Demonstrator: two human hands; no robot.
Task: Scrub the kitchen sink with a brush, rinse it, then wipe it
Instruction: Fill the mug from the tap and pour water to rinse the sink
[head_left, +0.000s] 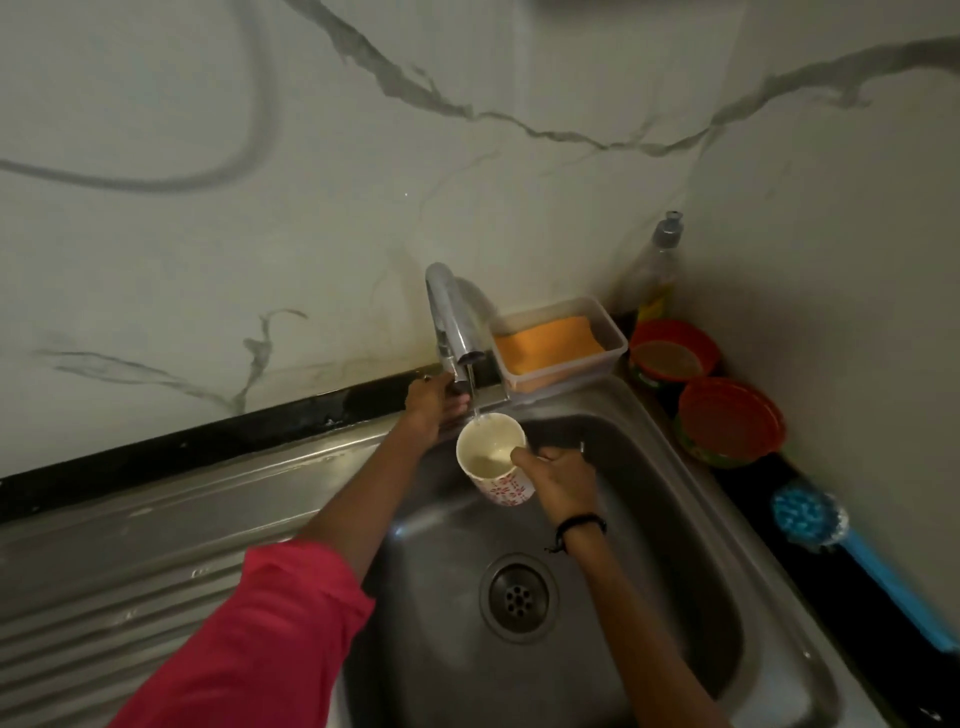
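While right hand (558, 480) holds mug (496, 462) under tap (457, 322), brush (810, 519) well apart on counter (852, 587)

I am seeing a dim, soft picture; the edges are bending, and the sink (613, 395) is shining faintly.

Steel sink (649, 467) — blue brush (810, 517) lies beside.

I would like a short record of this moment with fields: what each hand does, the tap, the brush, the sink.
left hand: left hand grips the handle at the base of the chrome tap
right hand: right hand holds the white cup with red flowers under the spout
tap: thin stream running into the cup
brush: blue long-handled brush lies on the dark counter, untouched
sink: steel sink, drain uncovered
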